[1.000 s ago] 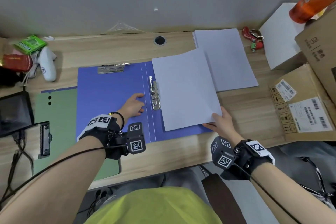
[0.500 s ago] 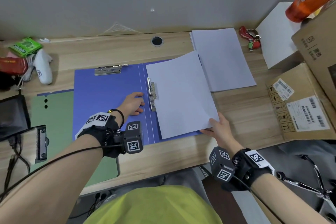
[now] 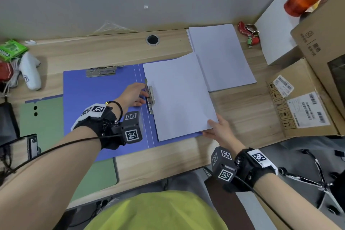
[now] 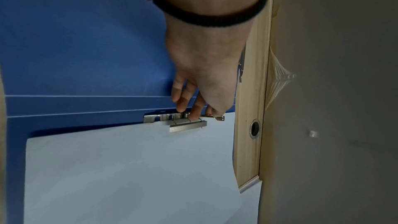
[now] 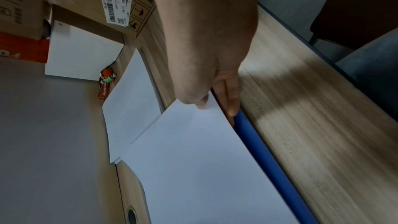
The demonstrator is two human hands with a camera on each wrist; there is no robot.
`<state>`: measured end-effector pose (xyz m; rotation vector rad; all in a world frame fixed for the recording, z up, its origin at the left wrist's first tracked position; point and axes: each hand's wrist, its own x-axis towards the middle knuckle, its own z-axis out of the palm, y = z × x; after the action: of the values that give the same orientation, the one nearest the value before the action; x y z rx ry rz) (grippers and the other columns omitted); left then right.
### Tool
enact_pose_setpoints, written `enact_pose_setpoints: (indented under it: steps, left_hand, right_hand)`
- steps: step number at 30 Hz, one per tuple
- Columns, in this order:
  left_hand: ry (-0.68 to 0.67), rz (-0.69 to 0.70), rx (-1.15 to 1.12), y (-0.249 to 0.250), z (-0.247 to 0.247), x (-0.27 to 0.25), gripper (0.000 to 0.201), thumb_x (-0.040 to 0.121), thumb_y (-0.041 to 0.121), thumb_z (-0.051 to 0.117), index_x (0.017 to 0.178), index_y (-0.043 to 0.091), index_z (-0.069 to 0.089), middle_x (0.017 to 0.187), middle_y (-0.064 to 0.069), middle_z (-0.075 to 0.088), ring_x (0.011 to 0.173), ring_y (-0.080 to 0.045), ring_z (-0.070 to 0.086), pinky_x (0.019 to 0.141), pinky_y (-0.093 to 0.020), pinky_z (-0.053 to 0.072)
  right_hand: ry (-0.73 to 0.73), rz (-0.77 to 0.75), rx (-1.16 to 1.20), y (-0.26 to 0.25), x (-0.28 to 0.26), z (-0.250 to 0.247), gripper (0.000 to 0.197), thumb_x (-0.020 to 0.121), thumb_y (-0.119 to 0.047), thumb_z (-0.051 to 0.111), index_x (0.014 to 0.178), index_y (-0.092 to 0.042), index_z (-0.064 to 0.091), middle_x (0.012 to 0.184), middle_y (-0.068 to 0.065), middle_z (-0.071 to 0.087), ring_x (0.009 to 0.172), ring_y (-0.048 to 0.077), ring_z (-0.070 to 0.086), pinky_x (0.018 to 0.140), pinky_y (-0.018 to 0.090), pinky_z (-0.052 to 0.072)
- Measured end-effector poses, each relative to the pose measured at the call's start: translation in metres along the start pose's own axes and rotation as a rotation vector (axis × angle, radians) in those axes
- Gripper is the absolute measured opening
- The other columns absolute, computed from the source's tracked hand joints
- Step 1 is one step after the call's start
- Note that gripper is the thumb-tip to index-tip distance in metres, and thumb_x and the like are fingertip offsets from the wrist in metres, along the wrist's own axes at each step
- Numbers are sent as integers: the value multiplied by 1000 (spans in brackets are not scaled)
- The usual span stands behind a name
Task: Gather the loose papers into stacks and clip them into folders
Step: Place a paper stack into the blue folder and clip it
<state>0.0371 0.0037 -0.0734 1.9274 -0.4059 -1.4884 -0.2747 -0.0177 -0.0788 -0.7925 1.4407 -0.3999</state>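
A blue folder [image 3: 97,99] lies open on the wooden desk. A white paper stack [image 3: 179,95] rests on its right half, with its left edge at the metal spine clip [image 3: 151,97]. My left hand [image 3: 144,93] reaches over the spine. In the left wrist view its fingertips [image 4: 194,113] touch the clip [image 4: 187,123] beside the raised lever. My right hand [image 3: 211,127] pinches the stack's near right corner, thumb on top and fingers beneath [image 5: 215,106]. A second paper stack [image 3: 220,56] lies loose behind the folder.
A green folder [image 3: 43,123] lies partly under the blue one at left. A second metal clip [image 3: 101,71] sits on the blue cover's far edge. Cardboard boxes [image 3: 306,102], a white box [image 3: 274,30] and a red keychain [image 3: 249,35] crowd the right. A cable hole [image 3: 152,39] is at the back.
My left hand has moved right, from the folder's left cover to the spine clip. The paper stack has shifted left, so its edge now sits at the clip.
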Motion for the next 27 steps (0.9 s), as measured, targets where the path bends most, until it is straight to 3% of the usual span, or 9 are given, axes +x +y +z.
enact_pose_setpoints:
  steps: [7,11,15,20,27]
  left_hand:
    - [-99,88,54,-9,-13,-17,30,95,35,57,115,14,67,103,-3,72,78,-17,66,79,-30,53]
    - [-133,124,121,-20,-11,-25,25,92,38,62,108,19,69,97,6,74,80,-12,67,81,-28,53]
    - [-105,96,161,-30,-7,-25,15,89,24,68,103,21,66,93,-1,72,73,-11,66,72,-24,53]
    - [-40,33,150,-40,0,-26,33,85,22,73,112,15,55,91,-5,66,68,-16,60,61,-22,51]
    - [27,55,345,-46,8,-17,33,80,26,77,107,15,61,90,-9,69,64,-21,61,63,-30,54]
  right_hand:
    - [2,16,-49,3,8,2,35,96,-2,38,121,-25,49,102,5,63,81,27,63,55,23,55]
    - [-3,17,-57,4,7,2,35,96,0,36,117,-26,49,93,2,63,73,23,62,49,19,53]
    - [-1,17,-78,5,9,2,34,96,1,36,113,-25,50,90,4,63,70,25,61,52,22,50]
    - [19,23,-85,9,12,1,33,95,0,37,114,-23,51,90,5,63,70,26,59,59,29,45]
    - [25,38,-93,10,14,3,38,93,1,35,115,-25,52,96,9,63,70,26,60,55,27,46]
